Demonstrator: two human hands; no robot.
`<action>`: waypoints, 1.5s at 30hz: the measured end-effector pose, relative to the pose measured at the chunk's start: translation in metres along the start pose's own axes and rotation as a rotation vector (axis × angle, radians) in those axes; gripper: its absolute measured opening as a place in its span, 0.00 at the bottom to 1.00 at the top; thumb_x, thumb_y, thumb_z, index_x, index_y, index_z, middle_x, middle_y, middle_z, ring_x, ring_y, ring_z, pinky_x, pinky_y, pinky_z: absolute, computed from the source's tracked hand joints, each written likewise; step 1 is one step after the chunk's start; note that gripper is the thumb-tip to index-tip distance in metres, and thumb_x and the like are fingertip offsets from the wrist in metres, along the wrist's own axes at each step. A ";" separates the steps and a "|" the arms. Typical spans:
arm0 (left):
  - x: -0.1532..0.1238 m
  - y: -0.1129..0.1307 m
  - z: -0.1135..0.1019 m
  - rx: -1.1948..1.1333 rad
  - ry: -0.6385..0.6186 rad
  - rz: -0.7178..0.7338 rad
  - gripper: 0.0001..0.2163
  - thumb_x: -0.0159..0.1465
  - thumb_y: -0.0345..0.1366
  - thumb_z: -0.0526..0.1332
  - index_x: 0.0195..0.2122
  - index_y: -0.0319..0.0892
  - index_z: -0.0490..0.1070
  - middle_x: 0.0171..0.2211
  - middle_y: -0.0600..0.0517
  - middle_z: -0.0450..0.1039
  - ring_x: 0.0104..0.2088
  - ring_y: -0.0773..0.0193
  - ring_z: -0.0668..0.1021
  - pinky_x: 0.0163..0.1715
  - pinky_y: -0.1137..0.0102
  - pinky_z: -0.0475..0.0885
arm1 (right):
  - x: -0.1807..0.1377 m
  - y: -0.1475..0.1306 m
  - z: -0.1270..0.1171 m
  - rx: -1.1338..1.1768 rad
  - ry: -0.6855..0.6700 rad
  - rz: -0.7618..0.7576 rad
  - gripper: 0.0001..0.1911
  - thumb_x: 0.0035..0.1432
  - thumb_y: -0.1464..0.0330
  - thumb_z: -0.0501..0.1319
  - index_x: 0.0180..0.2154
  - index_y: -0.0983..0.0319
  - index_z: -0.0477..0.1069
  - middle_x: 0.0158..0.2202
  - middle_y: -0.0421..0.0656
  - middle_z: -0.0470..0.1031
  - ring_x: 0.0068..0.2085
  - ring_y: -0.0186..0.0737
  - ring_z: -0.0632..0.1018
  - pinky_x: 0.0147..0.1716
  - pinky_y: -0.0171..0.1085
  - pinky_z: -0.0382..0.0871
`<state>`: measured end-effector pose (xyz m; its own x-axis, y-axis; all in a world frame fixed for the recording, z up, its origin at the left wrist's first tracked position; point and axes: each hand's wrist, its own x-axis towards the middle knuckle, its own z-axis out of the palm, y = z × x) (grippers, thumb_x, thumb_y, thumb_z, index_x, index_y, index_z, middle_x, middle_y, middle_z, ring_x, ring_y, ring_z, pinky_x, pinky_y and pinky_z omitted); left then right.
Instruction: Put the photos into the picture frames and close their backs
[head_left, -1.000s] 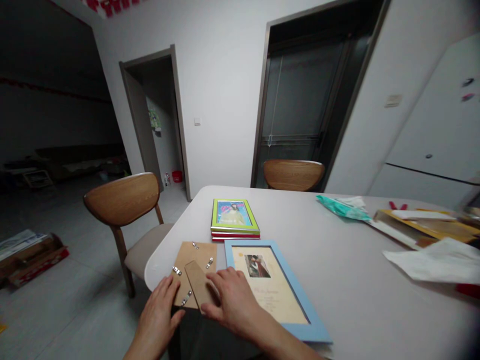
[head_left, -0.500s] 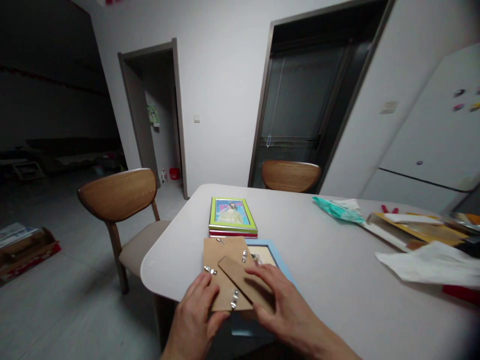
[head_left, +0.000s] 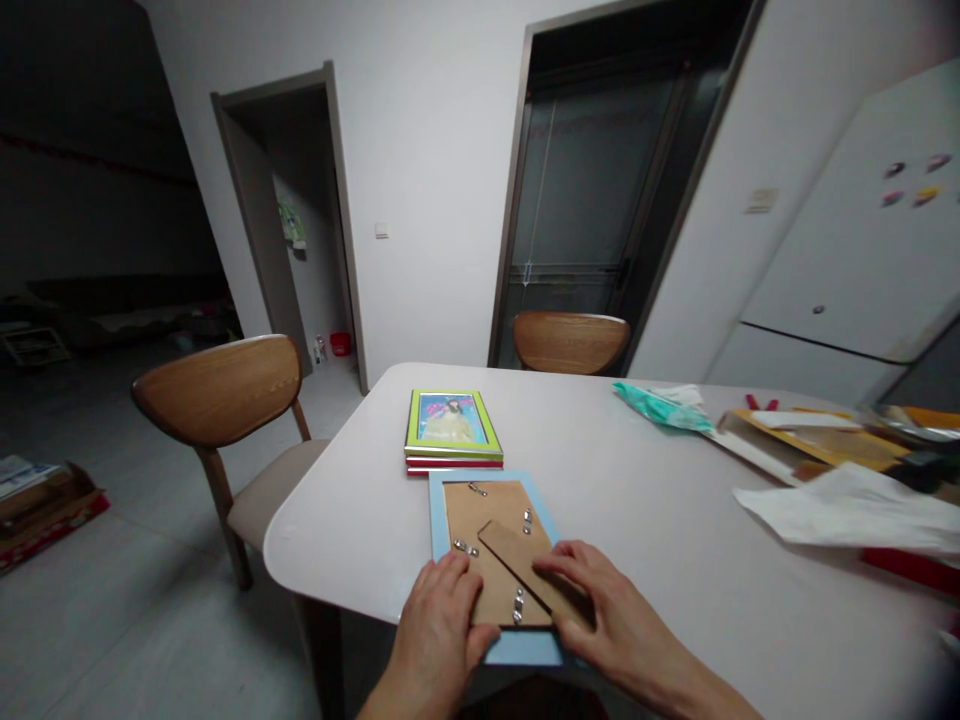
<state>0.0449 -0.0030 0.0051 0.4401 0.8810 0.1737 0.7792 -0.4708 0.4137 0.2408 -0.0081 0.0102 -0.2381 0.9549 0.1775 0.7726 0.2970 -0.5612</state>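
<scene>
A light blue picture frame (head_left: 436,505) lies face down at the near edge of the white table (head_left: 637,520). A brown backing board (head_left: 487,520) with metal clips and a fold-out stand lies inside the frame. My left hand (head_left: 439,630) presses flat on the board's near left corner, fingers stretched out. My right hand (head_left: 600,610) rests with fingers spread on the stand and the board's near right side. A stack of frames (head_left: 450,435), green on top with a picture in it, lies just beyond.
Two wooden chairs stand at the table, one (head_left: 225,400) at the left and one (head_left: 570,342) at the far side. A teal bag (head_left: 660,405), yellow packaging (head_left: 810,440) and white paper (head_left: 847,510) lie to the right. A white fridge (head_left: 847,250) stands at the right.
Both hands carried the backing board from the table on the left over to the right and laid it into the blue frame, covering the picture.
</scene>
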 end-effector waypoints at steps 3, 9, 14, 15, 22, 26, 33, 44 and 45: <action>-0.003 -0.002 -0.003 -0.009 -0.050 -0.030 0.14 0.52 0.33 0.60 0.41 0.38 0.67 0.50 0.43 0.64 0.52 0.54 0.64 0.52 0.56 0.57 | 0.000 -0.001 0.005 -0.033 -0.011 -0.013 0.20 0.40 0.74 0.52 0.39 0.61 0.67 0.39 0.45 0.65 0.41 0.41 0.66 0.43 0.40 0.59; -0.012 -0.006 -0.003 -0.024 -0.127 0.022 0.21 0.50 0.40 0.61 0.45 0.38 0.64 0.54 0.41 0.58 0.55 0.52 0.58 0.53 0.52 0.51 | 0.005 -0.001 0.014 -0.163 -0.001 -0.043 0.19 0.40 0.72 0.54 0.38 0.60 0.69 0.37 0.46 0.66 0.40 0.43 0.66 0.40 0.41 0.58; -0.015 -0.009 0.001 -0.042 -0.107 0.059 0.19 0.45 0.36 0.65 0.40 0.41 0.66 0.52 0.44 0.61 0.54 0.54 0.61 0.53 0.52 0.50 | 0.007 0.001 0.015 -0.210 0.002 -0.068 0.19 0.40 0.72 0.55 0.39 0.59 0.68 0.36 0.45 0.66 0.38 0.42 0.66 0.39 0.42 0.58; -0.016 -0.010 0.001 -0.051 -0.097 0.055 0.17 0.46 0.35 0.65 0.38 0.41 0.66 0.52 0.45 0.62 0.53 0.55 0.62 0.53 0.52 0.51 | 0.006 0.001 0.015 -0.214 0.007 -0.076 0.19 0.41 0.72 0.55 0.39 0.58 0.68 0.37 0.45 0.66 0.39 0.42 0.66 0.39 0.42 0.58; -0.020 -0.020 0.003 -0.069 -0.057 0.048 0.14 0.45 0.32 0.65 0.33 0.41 0.66 0.51 0.45 0.63 0.52 0.55 0.63 0.51 0.55 0.56 | -0.004 -0.015 0.022 -0.191 -0.022 -0.282 0.13 0.52 0.70 0.51 0.38 0.54 0.69 0.41 0.44 0.65 0.42 0.41 0.65 0.41 0.43 0.57; -0.018 -0.022 0.003 -0.054 -0.061 0.073 0.13 0.46 0.33 0.64 0.34 0.41 0.66 0.50 0.44 0.64 0.52 0.54 0.64 0.51 0.55 0.57 | -0.004 -0.022 0.021 -0.197 -0.055 -0.316 0.12 0.52 0.69 0.53 0.38 0.52 0.69 0.43 0.43 0.64 0.43 0.42 0.63 0.42 0.43 0.56; -0.019 -0.022 0.004 -0.057 -0.057 0.074 0.15 0.48 0.34 0.63 0.37 0.41 0.66 0.51 0.45 0.63 0.52 0.54 0.64 0.51 0.55 0.58 | 0.000 -0.014 0.021 -0.171 -0.069 -0.380 0.12 0.50 0.70 0.53 0.37 0.53 0.69 0.41 0.42 0.63 0.43 0.40 0.63 0.43 0.42 0.56; -0.020 -0.020 0.001 -0.078 -0.072 0.025 0.16 0.46 0.32 0.64 0.37 0.41 0.67 0.51 0.45 0.63 0.53 0.55 0.63 0.52 0.57 0.58 | 0.012 -0.006 0.018 -0.130 -0.044 -0.354 0.16 0.52 0.72 0.50 0.42 0.57 0.66 0.40 0.44 0.65 0.42 0.38 0.65 0.42 0.39 0.59; -0.020 -0.019 0.000 -0.078 -0.075 0.019 0.16 0.46 0.32 0.64 0.37 0.40 0.67 0.51 0.44 0.62 0.53 0.55 0.63 0.52 0.58 0.58 | 0.018 -0.001 0.018 -0.151 0.005 -0.315 0.17 0.52 0.72 0.49 0.44 0.58 0.65 0.41 0.46 0.65 0.42 0.39 0.65 0.42 0.39 0.60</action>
<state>0.0212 -0.0110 -0.0064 0.4894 0.8643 0.1158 0.7342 -0.4801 0.4800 0.2252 0.0086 -0.0010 -0.4758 0.8165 0.3272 0.7403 0.5726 -0.3523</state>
